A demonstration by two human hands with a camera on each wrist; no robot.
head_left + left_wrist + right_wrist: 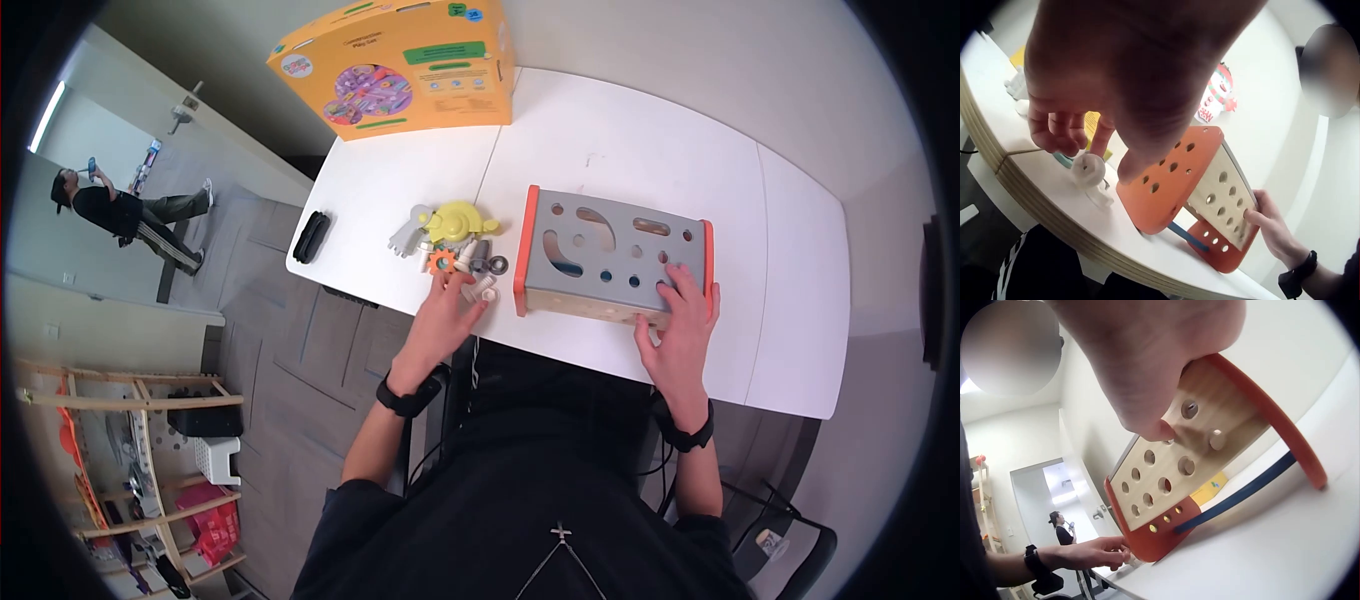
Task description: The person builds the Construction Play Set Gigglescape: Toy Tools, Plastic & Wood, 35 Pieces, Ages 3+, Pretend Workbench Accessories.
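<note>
A toy workbench (612,255) stands on the white table, with a grey top full of cut-outs, a pale wooden side (1147,475) with round holes and orange-red end panels (1166,181). My right hand (685,330) grips its right front edge, fingers on the grey top and thumb on the wooden side. Left of it, my left hand (437,325) reaches over small toy parts, fingertips right at a white nut (1088,170). Beside those fingers lie an orange gear (435,263), a dark ring (498,265) and pale bolts. Yellow parts (455,220) and a light grey part (405,238) lie behind.
A large yellow play-set box (440,95) stands at the table's back left. A black case (311,237) lies near the left edge. Beyond the table are a wooden rack (140,403), an open door (200,120) and a walking person (110,210).
</note>
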